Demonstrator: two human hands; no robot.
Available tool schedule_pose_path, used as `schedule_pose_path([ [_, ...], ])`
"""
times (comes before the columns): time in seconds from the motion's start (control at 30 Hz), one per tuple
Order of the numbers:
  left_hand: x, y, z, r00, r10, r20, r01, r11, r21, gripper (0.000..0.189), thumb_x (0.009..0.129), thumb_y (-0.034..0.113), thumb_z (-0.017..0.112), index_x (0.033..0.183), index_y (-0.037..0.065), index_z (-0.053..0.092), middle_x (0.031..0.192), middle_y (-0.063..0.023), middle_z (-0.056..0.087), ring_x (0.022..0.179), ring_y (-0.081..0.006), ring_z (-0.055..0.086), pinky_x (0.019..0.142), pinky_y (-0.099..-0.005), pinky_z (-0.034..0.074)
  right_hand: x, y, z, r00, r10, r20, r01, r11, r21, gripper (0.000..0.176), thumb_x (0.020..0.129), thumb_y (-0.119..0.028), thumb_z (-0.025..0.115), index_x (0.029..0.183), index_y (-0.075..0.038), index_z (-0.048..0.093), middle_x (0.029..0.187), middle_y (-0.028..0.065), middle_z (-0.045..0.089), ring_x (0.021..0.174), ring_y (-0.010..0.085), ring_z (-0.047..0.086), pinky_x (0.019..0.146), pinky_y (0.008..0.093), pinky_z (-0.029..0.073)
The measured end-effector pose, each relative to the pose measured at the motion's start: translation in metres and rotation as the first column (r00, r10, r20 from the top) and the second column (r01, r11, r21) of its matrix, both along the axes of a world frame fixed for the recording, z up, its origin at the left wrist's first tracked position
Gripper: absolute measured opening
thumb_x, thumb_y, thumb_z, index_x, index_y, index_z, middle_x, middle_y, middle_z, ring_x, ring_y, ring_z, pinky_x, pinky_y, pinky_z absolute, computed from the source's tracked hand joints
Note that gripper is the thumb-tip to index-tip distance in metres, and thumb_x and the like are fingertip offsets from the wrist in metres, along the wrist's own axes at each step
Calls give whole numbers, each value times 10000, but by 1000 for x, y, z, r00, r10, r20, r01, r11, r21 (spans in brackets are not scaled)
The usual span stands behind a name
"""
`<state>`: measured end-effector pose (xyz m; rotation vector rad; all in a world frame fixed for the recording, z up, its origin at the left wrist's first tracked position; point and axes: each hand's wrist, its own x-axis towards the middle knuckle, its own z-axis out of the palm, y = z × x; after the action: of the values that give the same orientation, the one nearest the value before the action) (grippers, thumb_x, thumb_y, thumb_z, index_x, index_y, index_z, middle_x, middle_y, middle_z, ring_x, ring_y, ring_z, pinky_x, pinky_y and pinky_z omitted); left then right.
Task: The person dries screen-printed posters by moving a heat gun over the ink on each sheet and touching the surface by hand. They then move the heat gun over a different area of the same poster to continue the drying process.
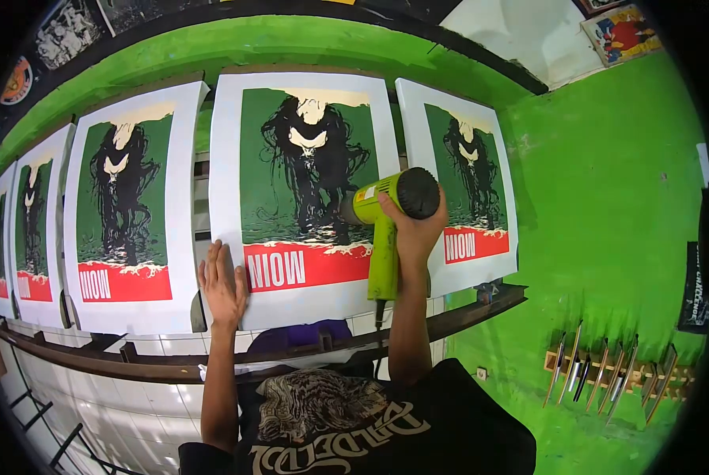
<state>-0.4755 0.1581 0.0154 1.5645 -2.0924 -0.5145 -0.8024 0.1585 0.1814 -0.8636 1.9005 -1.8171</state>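
My right hand point(419, 233) is closed around the handle of a lime-green heat gun point(383, 253) with a black round rear cap. The gun's nozzle points left, over the printed white panel point(311, 301) in front of me. That panel carries a green, black, cream and red picture with large white letters in its red band. My left hand point(224, 285) lies with fingers stretched out at the panel's lower left edge, holding nothing. A dark cord hangs from the bottom of the gun's handle.
Similar printed panels stand in a row: one to the right point(461, 174), several to the left point(125, 206). A dark metal rail point(164, 370) runs below them. On the green wall point(608, 198), a wooden rack point(608, 372) holds several tools. A purple cloth point(303, 336) lies beneath.
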Motion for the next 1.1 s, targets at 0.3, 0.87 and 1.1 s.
schedule_pose_path([
  [0.3,13,-29,11,1000,16,-26,-15,999,33,433,1055,243,483,1401,-9,546,1421,-211,587,1394,-366,497,1213,-511,277,-2,7,-4,993,-8,-117,14,999,52,615,676,-27,944,1183,19,597,1086,110,698,983,188,698,899,351,586],
  [0.87,15,-62,-23,979,81,187,-50,985,-164,601,1057,329,410,1607,93,356,1676,-67,347,1598,-286,176,1287,-536,5,11,22,-2,997,47,-63,-46,999,17,562,684,-15,930,1139,22,603,1040,110,714,931,191,714,859,342,599],
  [1.1,17,-62,-25,988,97,117,-76,982,-171,583,1063,337,402,1587,81,386,1659,-76,375,1595,-288,190,1290,-528,34,14,25,-3,982,47,-183,-37,998,57,578,672,-24,941,1140,16,605,1054,114,710,937,193,712,862,341,596],
])
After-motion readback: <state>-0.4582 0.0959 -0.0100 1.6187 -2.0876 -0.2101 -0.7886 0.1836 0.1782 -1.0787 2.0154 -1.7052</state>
